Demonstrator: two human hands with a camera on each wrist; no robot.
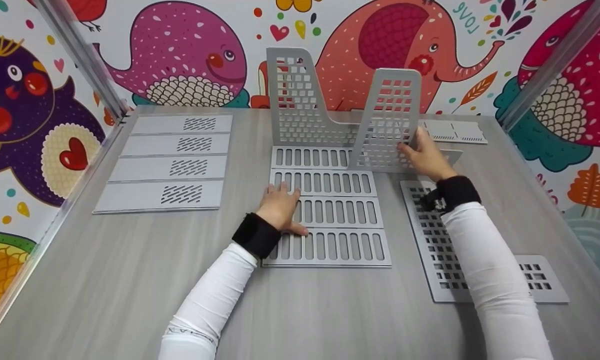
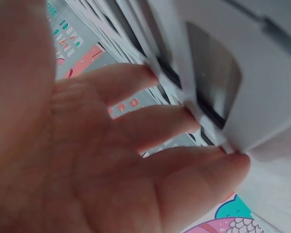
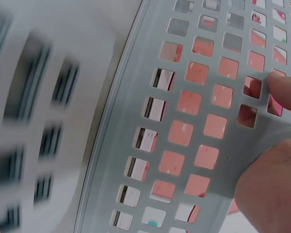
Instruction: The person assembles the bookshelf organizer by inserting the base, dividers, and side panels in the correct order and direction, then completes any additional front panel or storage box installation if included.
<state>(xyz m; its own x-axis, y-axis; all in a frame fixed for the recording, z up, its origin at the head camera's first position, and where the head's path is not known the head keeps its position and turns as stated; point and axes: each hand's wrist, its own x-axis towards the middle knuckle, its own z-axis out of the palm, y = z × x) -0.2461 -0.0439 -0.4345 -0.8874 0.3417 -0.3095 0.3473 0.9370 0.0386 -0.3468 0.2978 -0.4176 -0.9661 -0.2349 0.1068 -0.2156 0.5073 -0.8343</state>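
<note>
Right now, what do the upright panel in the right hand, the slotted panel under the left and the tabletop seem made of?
Upright panel: probably moulded plastic, smooth matte grey, with round-cornered square holes. Slotted panel: likely similar plastic, same even grey, rounded slot ends; painted metal can't be ruled out for either. Tabletop: wood-look board, perhaps laminate, given the streaky grain and low sheen.

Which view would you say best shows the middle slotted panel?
The head view: all four rows of the middle slotted panel show. The left wrist catches only a close part; the right wrist, nothing identifiable.
</note>
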